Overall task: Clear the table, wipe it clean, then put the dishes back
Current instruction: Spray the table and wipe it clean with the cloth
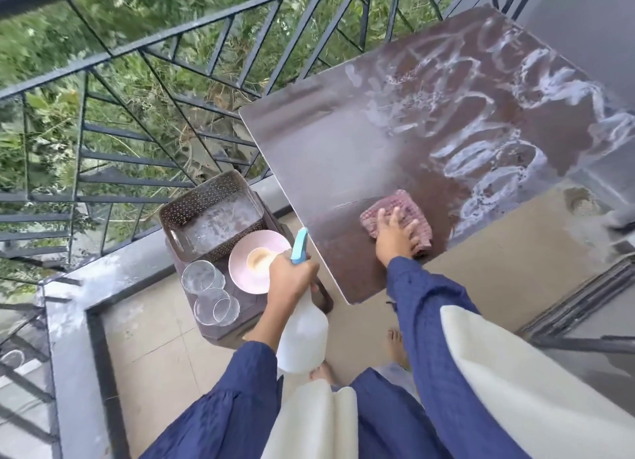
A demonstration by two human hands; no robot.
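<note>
On the foam-streaked table [343, 156], near edge: checked cloth [417, 218], soft and limp, best pressed flat; right hand [395, 235] lies spread on it. Left hand [290, 276] grips spray bottle [302, 335] by its neck. Stool [240, 324] alongside: perforated basket [192, 204], seemingly holding only suds; pink plate [247, 276] carrying a cup; fragile glass bowls [201, 276].

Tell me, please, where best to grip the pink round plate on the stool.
By its bare near rim, from the person's side, kept level: a small cup sits on the pink round plate, and the brown perforated basket crowds its far edge.
</note>
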